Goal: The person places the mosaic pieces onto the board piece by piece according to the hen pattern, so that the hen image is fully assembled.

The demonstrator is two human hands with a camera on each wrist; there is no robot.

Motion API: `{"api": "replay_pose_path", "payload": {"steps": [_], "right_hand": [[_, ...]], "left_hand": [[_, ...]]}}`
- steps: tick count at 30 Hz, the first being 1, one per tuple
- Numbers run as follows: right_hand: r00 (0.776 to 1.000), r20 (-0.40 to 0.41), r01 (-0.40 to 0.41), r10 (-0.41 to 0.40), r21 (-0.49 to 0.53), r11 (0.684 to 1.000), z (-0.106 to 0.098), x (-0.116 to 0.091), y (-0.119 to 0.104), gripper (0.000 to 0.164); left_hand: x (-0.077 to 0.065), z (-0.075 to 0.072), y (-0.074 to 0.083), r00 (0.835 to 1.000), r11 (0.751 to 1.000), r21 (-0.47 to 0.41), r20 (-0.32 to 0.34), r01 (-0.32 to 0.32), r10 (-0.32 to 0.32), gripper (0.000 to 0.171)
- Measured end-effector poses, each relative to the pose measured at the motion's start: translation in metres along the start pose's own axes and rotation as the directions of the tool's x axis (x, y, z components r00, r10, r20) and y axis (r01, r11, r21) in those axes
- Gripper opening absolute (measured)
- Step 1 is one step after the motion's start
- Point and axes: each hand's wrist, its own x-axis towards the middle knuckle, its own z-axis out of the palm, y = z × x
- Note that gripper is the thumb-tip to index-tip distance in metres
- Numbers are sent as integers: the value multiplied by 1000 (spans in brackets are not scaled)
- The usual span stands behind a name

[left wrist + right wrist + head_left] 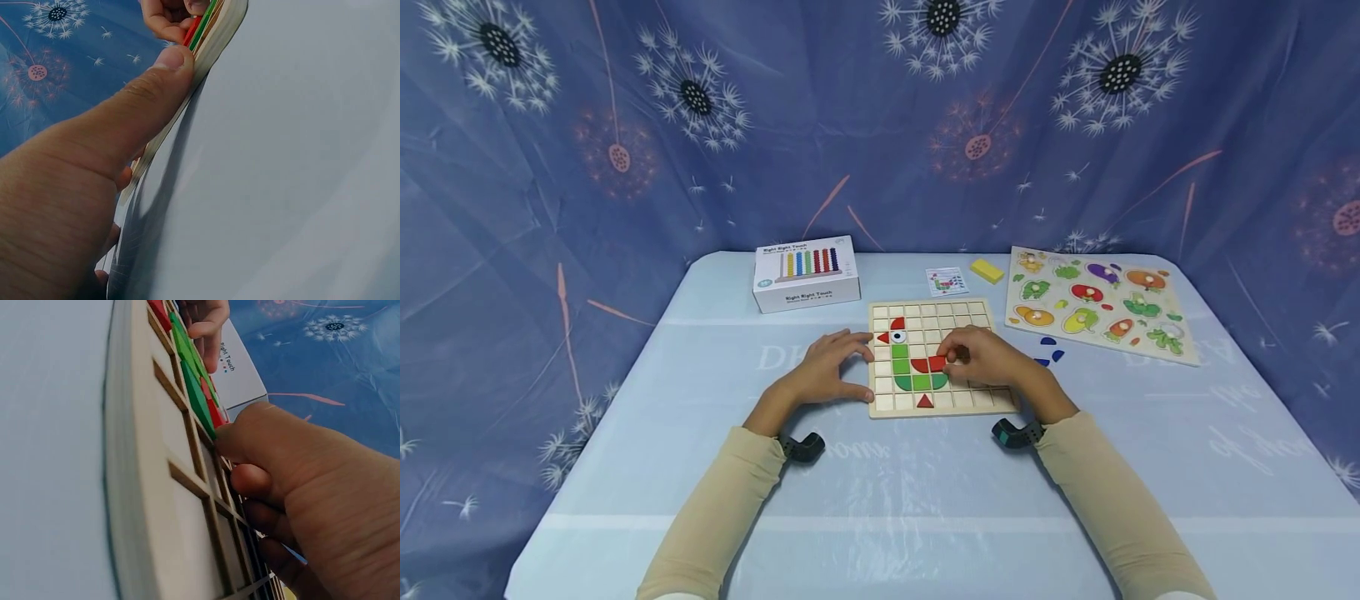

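Observation:
A wooden grid board (970, 404) lies on the table between the hands. Flat coloured pieces in its cells form a bird-like figure: a red triangle (883, 337), a white eye tile (897, 337), several green pieces (901, 365) and a red rounded piece (919, 366). My right hand (988, 358) pinches a red square piece (937, 364) between thumb and forefinger, right at its cell beside the red rounded piece. With spread fingers, my left hand (827, 369) touches the board's left edge; its thumb (169, 65) rests against that edge in the left wrist view.
Behind the board lie a picture card (946, 282) and a yellow block (987, 271). A white box (808, 275) stands back left. At right is a vegetable puzzle board (1097, 304), with several dark blue pieces (1057, 356) near its front edge.

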Motion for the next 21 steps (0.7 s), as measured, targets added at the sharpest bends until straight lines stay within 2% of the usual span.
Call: {"api": "replay_pose_path", "payload": {"steps": [13, 21], "right_hand": [[1000, 8, -16, 16, 61, 998, -2, -2, -2, 17], [1000, 7, -15, 15, 64, 998, 0, -3, 0, 18]], "left_hand": [[0, 0, -1, 1000, 1000, 21, -12, -22, 23, 58], [0, 0, -1, 999, 999, 20, -14, -33, 34, 58]]}}
